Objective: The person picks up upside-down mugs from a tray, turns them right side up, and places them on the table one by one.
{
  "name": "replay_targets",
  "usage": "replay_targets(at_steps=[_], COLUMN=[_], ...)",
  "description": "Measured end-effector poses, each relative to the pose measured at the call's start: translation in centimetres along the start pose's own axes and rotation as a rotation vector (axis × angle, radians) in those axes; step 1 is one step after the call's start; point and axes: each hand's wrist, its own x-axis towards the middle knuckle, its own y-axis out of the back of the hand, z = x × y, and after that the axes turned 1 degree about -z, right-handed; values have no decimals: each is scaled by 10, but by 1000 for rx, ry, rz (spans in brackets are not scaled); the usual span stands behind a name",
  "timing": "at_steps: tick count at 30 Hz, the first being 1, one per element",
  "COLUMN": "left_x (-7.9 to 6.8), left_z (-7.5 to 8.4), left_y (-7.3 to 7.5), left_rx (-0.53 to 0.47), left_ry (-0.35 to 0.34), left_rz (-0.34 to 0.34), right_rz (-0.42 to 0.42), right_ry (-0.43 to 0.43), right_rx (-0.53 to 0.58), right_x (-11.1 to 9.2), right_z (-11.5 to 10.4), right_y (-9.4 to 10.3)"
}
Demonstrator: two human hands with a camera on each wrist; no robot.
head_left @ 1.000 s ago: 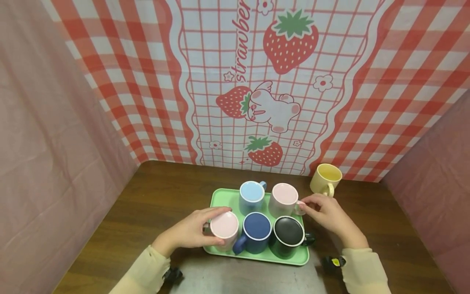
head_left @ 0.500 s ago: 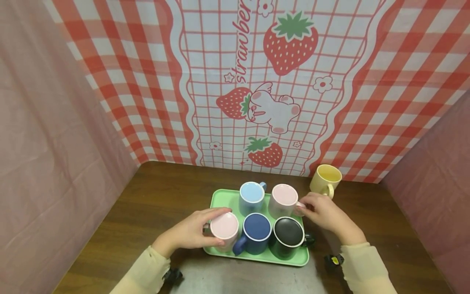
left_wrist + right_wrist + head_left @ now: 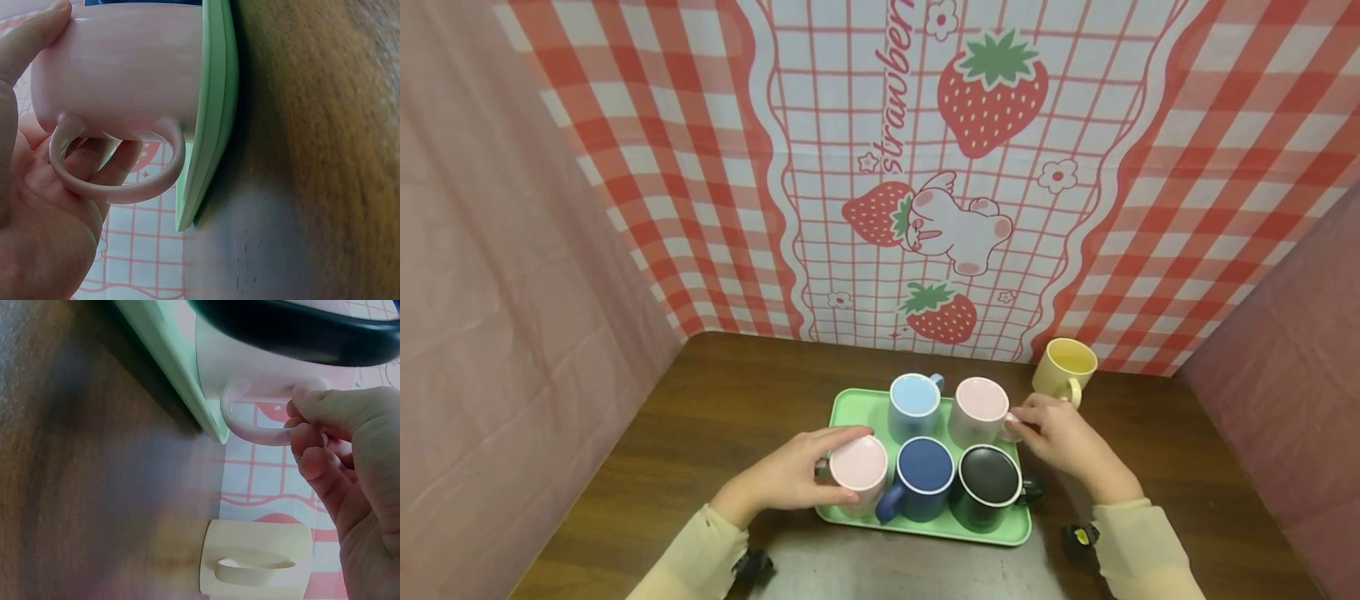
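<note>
A light green tray (image 3: 865, 403) on the wooden table bears several mugs. My left hand (image 3: 786, 471) grips the front-left pink mug (image 3: 859, 467) around its body, thumb near the rim; in the left wrist view its handle (image 3: 119, 190) points toward the palm. My right hand (image 3: 1067, 433) pinches the handle (image 3: 262, 434) of the back-right pink mug (image 3: 980, 408) between thumb and fingers. Both pink mugs stand on the tray. Between and behind them are a dark blue mug (image 3: 925, 471), a light blue mug (image 3: 914, 404) and a black mug (image 3: 988, 483).
A yellow mug (image 3: 1066, 367) stands on the table (image 3: 700, 417) at the back right, just beyond my right hand. Behind the table hangs a red-and-white strawberry cloth (image 3: 880, 275). Pink curtains (image 3: 512, 333) close off both sides.
My right thumb and fingers have closed in on the pink mug's handle, with a slight shift of the hand. The left hand and the mugs stay in place.
</note>
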Motion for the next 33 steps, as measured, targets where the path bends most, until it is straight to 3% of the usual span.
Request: replay_targets(at_steps=[7,14,26,33], left_x=[0,-1,0,0], left_z=[2,-1,-3,-3], left_y=[0,0,-2,-2], left_rx=[-3,15,19,21], left_ry=[-4,-2,-46,-54], left_rz=[3,-8,11,19], right_rz=[7,62,121,169], right_ry=[-61,-37,-144,-134], right_rx=[-61,-119,-144,-154], right_x=[2,0,0,-1], right_z=[-2,-2,-5,-5], right_y=[3,2,5,9])
